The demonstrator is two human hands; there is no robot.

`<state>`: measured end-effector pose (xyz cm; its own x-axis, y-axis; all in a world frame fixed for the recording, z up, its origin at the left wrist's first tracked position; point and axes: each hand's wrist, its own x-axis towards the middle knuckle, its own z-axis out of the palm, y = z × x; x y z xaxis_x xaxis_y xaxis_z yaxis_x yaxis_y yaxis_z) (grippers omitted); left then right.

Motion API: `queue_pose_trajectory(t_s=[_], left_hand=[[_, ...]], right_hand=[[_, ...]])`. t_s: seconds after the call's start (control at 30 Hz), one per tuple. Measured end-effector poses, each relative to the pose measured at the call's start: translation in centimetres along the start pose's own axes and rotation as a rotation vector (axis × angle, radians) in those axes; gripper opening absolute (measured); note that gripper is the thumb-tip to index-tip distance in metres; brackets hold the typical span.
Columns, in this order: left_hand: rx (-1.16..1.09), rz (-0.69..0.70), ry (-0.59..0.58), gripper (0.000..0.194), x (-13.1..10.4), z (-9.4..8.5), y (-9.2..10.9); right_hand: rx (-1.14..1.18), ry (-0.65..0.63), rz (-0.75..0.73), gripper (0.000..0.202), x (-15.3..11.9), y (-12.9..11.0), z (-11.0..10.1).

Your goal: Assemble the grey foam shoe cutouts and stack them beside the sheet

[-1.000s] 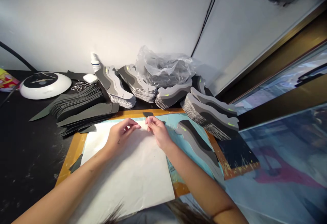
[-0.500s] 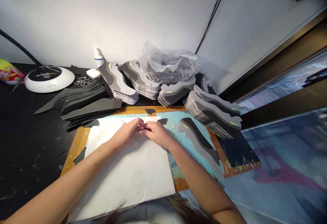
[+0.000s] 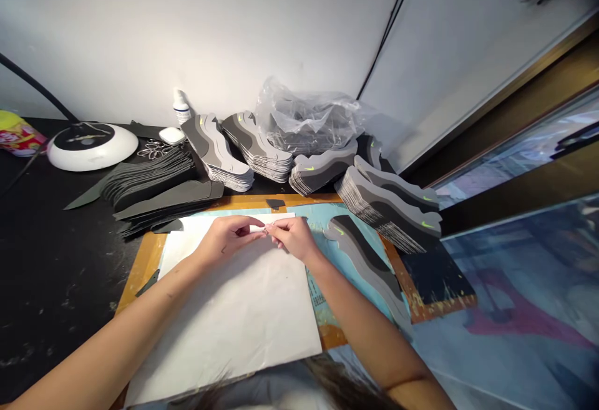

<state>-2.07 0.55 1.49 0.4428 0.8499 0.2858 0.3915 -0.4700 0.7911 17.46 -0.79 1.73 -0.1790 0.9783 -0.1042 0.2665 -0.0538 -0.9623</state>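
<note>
My left hand (image 3: 229, 238) and my right hand (image 3: 292, 237) meet fingertip to fingertip above the upper part of a white sheet (image 3: 238, 322). Both are pinched closed. Whatever lies between the fingertips is too small to make out. Beneath the sheet is a light blue surface (image 3: 322, 260) with a brown taped border. To the right of my right hand lies a single grey and black shoe upper piece (image 3: 365, 254) with a small yellow-green swoosh. Small dark scraps, one of them a dark scrap (image 3: 275, 203), sit around the sheet's edges.
Stacked shoe upper pieces (image 3: 384, 210) line the back and right. A clear plastic bag (image 3: 309, 120) holds more. Dark cut pieces (image 3: 163, 204) are piled at left, near a white lamp base (image 3: 93, 151), a white bottle (image 3: 181, 107) and a metal chain (image 3: 154, 149).
My left hand has turned, its thumb and forefinger now more stretched toward the right hand. My right hand's fingers have shifted slightly. The stacks and the sheet stay in place.
</note>
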Motion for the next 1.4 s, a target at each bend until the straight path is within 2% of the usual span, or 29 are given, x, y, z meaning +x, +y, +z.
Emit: queue_pose_trajectory(t_s=[0.13,0.3,0.37,0.5,0.67,0.77,0.83,0.9,0.93,1.0,1.1,1.27,1.4], left_hand=[[0.160,0.169,0.032,0.024,-0.1,0.0,0.1],[0.200,0.198,0.005,0.021,-0.2,0.0,0.4],[0.198,0.157,-0.009,0.020,-0.2,0.1,0.3],[0.141,-0.011,-0.001,0.018,-0.4,0.7,0.2],[-0.069,-0.116,0.045,0.022,-0.4,1.2,0.5],[-0.187,-0.171,0.045,0.023,-0.2,1.2,0.9],[-0.284,-0.260,0.049,0.025,0.0,1.1,1.1],[-0.388,-0.376,0.064,0.027,0.3,1.1,1.3],[-0.434,-0.426,0.073,0.028,0.4,1.0,1.4],[-0.496,-0.487,0.084,0.029,0.7,1.0,1.7],[-0.523,-0.505,0.080,0.031,0.8,1.0,2.0],[-0.533,-0.510,0.075,0.034,0.7,1.0,2.1],[-0.617,-0.564,0.071,0.036,0.7,1.1,2.3]], right_hand=[[-0.106,0.032,-0.011,0.036,-0.2,-0.2,0.0],[-0.162,0.074,0.026,0.033,-0.4,-0.2,0.2],[-0.148,0.080,0.030,0.030,-0.3,-0.2,0.2],[-0.009,0.038,0.020,0.025,-0.1,-0.3,0.2],[0.318,-0.077,0.163,0.024,0.4,-0.7,0.2],[0.361,-0.120,0.209,0.030,0.2,-0.8,0.4],[0.263,0.018,0.148,0.031,-0.1,-0.8,0.7],[0.113,0.213,0.000,0.034,-0.4,-0.8,0.9],[0.060,0.267,-0.082,0.037,-0.5,-0.8,1.0],[0.040,0.245,-0.194,0.044,-0.7,-0.7,1.1],[0.089,0.190,-0.203,0.044,-0.6,-0.6,1.4],[0.103,0.261,-0.181,0.030,-0.4,-0.7,1.6],[-0.030,0.283,-0.275,0.023,-0.7,-0.8,1.6]])
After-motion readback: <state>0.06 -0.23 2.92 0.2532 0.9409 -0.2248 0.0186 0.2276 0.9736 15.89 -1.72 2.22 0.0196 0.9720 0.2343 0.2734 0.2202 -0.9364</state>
